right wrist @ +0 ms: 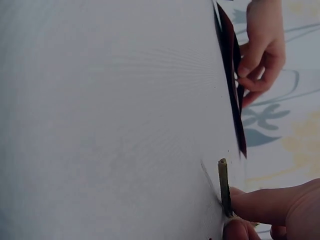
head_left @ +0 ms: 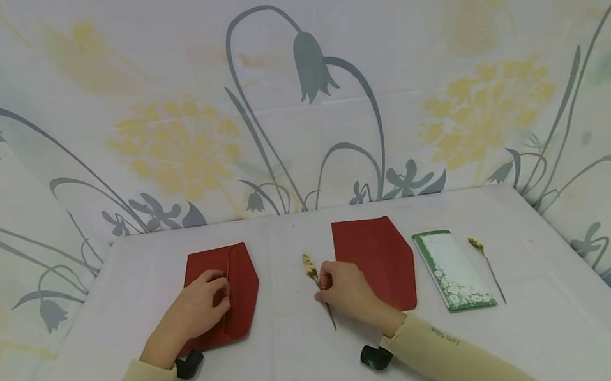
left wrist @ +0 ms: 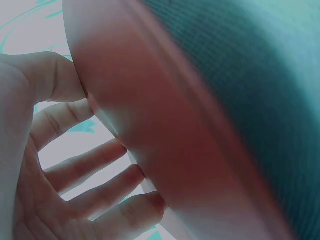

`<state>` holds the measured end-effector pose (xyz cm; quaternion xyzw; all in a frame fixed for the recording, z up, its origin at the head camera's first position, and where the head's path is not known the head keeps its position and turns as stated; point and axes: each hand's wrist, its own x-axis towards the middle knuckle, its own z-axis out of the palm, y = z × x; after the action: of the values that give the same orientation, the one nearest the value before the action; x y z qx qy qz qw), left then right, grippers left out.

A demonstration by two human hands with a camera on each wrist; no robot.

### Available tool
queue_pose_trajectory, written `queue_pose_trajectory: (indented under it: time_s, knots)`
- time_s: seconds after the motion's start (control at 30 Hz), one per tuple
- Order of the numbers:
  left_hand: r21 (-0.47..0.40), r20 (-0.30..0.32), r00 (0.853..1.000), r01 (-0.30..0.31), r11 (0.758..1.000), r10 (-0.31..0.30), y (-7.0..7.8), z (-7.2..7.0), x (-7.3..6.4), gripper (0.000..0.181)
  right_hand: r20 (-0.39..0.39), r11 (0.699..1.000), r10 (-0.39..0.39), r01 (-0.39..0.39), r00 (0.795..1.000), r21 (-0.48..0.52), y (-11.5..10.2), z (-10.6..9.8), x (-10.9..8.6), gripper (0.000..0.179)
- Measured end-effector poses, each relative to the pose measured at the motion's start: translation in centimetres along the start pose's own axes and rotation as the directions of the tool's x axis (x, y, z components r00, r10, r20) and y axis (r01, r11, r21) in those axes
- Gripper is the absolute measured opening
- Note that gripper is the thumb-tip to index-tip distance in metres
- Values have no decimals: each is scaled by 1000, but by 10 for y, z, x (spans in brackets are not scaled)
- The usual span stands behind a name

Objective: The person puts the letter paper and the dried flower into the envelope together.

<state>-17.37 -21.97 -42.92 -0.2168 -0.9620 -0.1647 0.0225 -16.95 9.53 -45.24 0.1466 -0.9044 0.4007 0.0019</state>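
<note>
My right hand (head_left: 346, 286) pinches the stem of a small yellow flower (head_left: 310, 267) between thumb and fingertips, blossom pointing away from me. In the right wrist view the cut stem end (right wrist: 223, 175) pokes out past the thumb. My left hand (head_left: 204, 303) rests on a red envelope (head_left: 244, 288) at the left, its fingertips by the edge under the flap, which is spread to the right. Seen from the left wrist, the fingertips (left wrist: 152, 200) meet the red paper along a line.
A second red envelope (head_left: 387, 263) lies just right of my right hand. Beyond it are a white card with green floral borders (head_left: 458, 270) and another yellow flower (head_left: 487, 263). A white cloth covers the table (head_left: 300, 371), with a flower-patterned backdrop (head_left: 273, 124) behind.
</note>
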Motion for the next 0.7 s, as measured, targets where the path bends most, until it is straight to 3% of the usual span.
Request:
queue_pose_trajectory:
  time_s: [0.23,0.7]
  knots:
    - [-2,0,1000,2,1000,-2,0,1,0,14,-20,1000,-12,12,1000,-17,1,1,0,29]
    - [-5,1,1000,6,1000,-6,1,0,-1,14,21,999,34,-34,999,18,-1,-1,6,27]
